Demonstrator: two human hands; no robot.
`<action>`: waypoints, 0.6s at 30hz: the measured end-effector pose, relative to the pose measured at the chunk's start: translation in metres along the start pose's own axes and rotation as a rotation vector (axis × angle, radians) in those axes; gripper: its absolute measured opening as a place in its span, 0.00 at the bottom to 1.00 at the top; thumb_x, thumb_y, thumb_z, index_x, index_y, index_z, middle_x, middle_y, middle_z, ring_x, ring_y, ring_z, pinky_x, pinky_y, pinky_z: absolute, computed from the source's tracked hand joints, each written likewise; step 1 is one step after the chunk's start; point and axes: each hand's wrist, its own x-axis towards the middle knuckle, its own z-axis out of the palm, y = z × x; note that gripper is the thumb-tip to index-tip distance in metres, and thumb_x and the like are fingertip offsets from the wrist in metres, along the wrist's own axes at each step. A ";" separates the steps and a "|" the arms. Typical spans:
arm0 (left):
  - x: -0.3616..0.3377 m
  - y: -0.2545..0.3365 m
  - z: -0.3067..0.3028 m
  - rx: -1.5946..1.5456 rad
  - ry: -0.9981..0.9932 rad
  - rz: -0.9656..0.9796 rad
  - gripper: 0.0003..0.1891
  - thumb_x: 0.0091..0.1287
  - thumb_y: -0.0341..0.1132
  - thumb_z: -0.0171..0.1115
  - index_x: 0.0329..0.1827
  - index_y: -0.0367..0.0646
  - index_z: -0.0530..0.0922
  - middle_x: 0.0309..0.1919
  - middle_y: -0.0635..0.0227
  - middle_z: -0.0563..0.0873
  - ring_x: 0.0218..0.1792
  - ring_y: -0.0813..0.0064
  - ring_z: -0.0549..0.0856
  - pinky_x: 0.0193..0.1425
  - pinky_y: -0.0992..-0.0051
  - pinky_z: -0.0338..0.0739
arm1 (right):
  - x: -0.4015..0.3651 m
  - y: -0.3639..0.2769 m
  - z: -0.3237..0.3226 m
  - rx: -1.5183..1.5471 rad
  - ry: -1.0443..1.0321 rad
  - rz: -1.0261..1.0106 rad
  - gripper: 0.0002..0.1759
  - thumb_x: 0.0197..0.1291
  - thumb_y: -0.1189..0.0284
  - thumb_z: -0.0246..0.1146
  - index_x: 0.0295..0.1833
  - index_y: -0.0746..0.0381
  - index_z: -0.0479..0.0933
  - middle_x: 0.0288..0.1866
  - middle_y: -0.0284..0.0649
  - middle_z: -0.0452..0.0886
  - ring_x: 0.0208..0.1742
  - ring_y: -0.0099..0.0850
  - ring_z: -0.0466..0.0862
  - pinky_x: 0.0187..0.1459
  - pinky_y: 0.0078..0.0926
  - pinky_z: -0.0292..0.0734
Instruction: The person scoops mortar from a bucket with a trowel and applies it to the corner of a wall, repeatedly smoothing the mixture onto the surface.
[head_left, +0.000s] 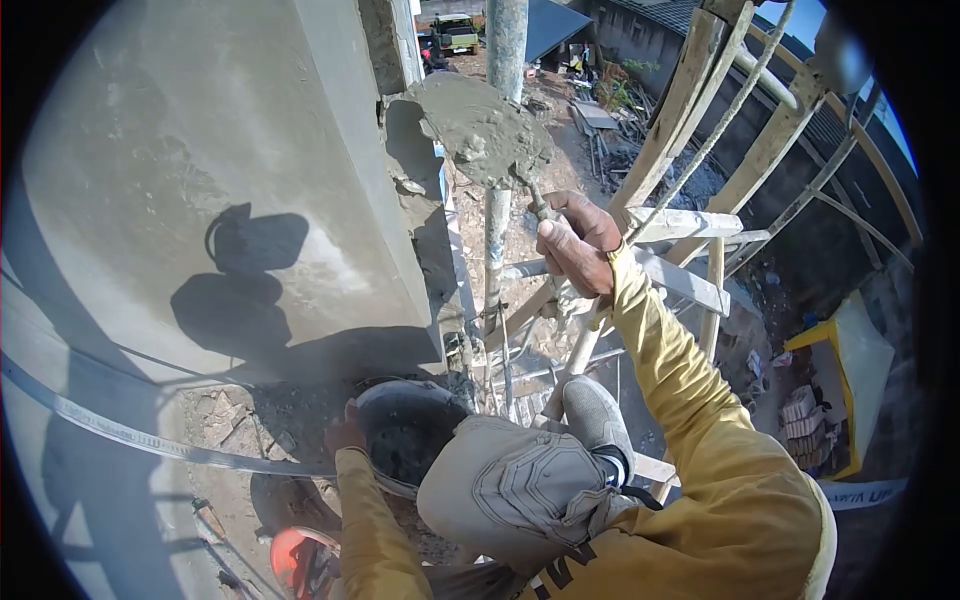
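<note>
My right hand point(582, 242) is closed around the handle of a trowel point(541, 203), held out at the upper middle beside the wall corner. Wet grey mortar point(480, 128) covers the trowel's blade, which hides its metal. Low and to the left, my left hand point(346, 432) grips the rim of a bucket point(412, 385); some of its fingers are hidden. The bucket's inside is dark, with grey residue on its wall. Beside the bucket, my bent knee point(510, 485) in light trousers covers part of its right side.
A smooth grey plastered wall point(230, 130) fills the left, its rough edge point(425, 225) near the trowel. Scaffold poles point(497, 250) and wooden planks point(690, 225) stand to the right, above a drop to the ground. An orange-red object point(292, 555) and a pale strap point(150, 437) are at lower left.
</note>
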 end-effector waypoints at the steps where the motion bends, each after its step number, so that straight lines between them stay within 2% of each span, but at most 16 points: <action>1: 0.008 -0.009 0.011 -0.023 0.043 0.043 0.44 0.61 0.71 0.46 0.52 0.31 0.79 0.49 0.40 0.81 0.55 0.45 0.79 0.61 0.56 0.70 | 0.005 0.021 0.019 0.129 0.021 -0.040 0.20 0.65 0.63 0.62 0.56 0.63 0.69 0.31 0.35 0.77 0.29 0.19 0.77 0.30 0.20 0.75; 2: 0.009 -0.012 0.011 -0.043 0.084 0.087 0.44 0.61 0.72 0.46 0.50 0.31 0.80 0.47 0.40 0.82 0.53 0.45 0.79 0.60 0.56 0.71 | 0.007 0.038 0.038 0.259 0.044 -0.078 0.20 0.65 0.64 0.62 0.57 0.63 0.68 0.31 0.35 0.77 0.29 0.20 0.77 0.30 0.20 0.75; 3: 0.010 -0.016 0.012 -0.034 0.089 0.083 0.44 0.61 0.72 0.46 0.50 0.31 0.80 0.47 0.40 0.82 0.53 0.45 0.79 0.60 0.56 0.71 | 0.009 0.050 0.052 0.258 0.044 -0.068 0.21 0.65 0.65 0.62 0.58 0.63 0.67 0.33 0.36 0.77 0.30 0.20 0.76 0.30 0.21 0.75; 4: 0.006 -0.013 0.009 -0.004 0.105 0.085 0.44 0.60 0.72 0.46 0.48 0.31 0.80 0.45 0.40 0.82 0.52 0.44 0.80 0.58 0.55 0.72 | 0.017 0.069 0.067 0.415 0.025 -0.100 0.21 0.65 0.66 0.62 0.58 0.64 0.66 0.34 0.36 0.76 0.30 0.20 0.75 0.30 0.21 0.74; 8: 0.002 -0.010 0.005 0.074 0.124 0.049 0.44 0.61 0.72 0.45 0.46 0.31 0.82 0.43 0.40 0.83 0.50 0.43 0.81 0.56 0.55 0.73 | 0.041 0.082 0.089 0.369 0.058 -0.132 0.21 0.66 0.64 0.60 0.58 0.65 0.66 0.33 0.35 0.75 0.29 0.20 0.75 0.30 0.21 0.73; 10: 0.001 -0.008 0.004 0.061 0.123 0.050 0.44 0.61 0.72 0.45 0.47 0.31 0.81 0.43 0.39 0.83 0.50 0.43 0.81 0.56 0.55 0.74 | 0.045 0.081 0.086 0.174 0.115 -0.060 0.22 0.66 0.63 0.60 0.58 0.65 0.67 0.32 0.36 0.75 0.30 0.18 0.75 0.29 0.21 0.72; 11: 0.000 -0.007 0.003 0.044 0.122 0.048 0.44 0.61 0.72 0.45 0.48 0.31 0.81 0.44 0.38 0.82 0.51 0.43 0.81 0.55 0.54 0.74 | 0.048 0.083 0.081 0.089 0.152 -0.061 0.22 0.65 0.62 0.61 0.58 0.65 0.69 0.31 0.38 0.76 0.31 0.22 0.76 0.32 0.24 0.74; 12: -0.001 -0.007 0.002 0.048 0.117 0.049 0.44 0.61 0.72 0.45 0.48 0.31 0.81 0.44 0.38 0.82 0.51 0.43 0.81 0.55 0.54 0.74 | 0.052 0.102 0.077 -0.065 0.253 -0.182 0.25 0.64 0.60 0.62 0.59 0.65 0.70 0.33 0.43 0.79 0.35 0.28 0.80 0.40 0.27 0.76; 14: -0.013 0.006 -0.011 0.028 0.056 0.015 0.44 0.61 0.72 0.45 0.50 0.31 0.80 0.45 0.38 0.82 0.52 0.43 0.80 0.57 0.55 0.73 | 0.046 0.091 0.068 -0.099 0.295 -0.124 0.26 0.63 0.59 0.63 0.59 0.65 0.70 0.40 0.49 0.82 0.42 0.34 0.83 0.48 0.29 0.76; 15: -0.012 0.006 -0.010 0.025 0.054 0.016 0.44 0.61 0.72 0.45 0.50 0.31 0.80 0.45 0.38 0.82 0.52 0.43 0.80 0.57 0.55 0.73 | 0.043 0.081 0.062 -0.211 0.307 -0.114 0.27 0.62 0.59 0.63 0.60 0.65 0.71 0.44 0.52 0.82 0.47 0.35 0.83 0.50 0.29 0.75; 18: -0.008 0.002 -0.008 0.059 0.091 0.020 0.44 0.61 0.72 0.45 0.50 0.32 0.81 0.46 0.39 0.82 0.53 0.45 0.80 0.58 0.55 0.72 | 0.040 0.079 0.057 -0.221 0.311 -0.133 0.27 0.63 0.58 0.62 0.60 0.65 0.71 0.45 0.53 0.82 0.48 0.36 0.83 0.51 0.29 0.75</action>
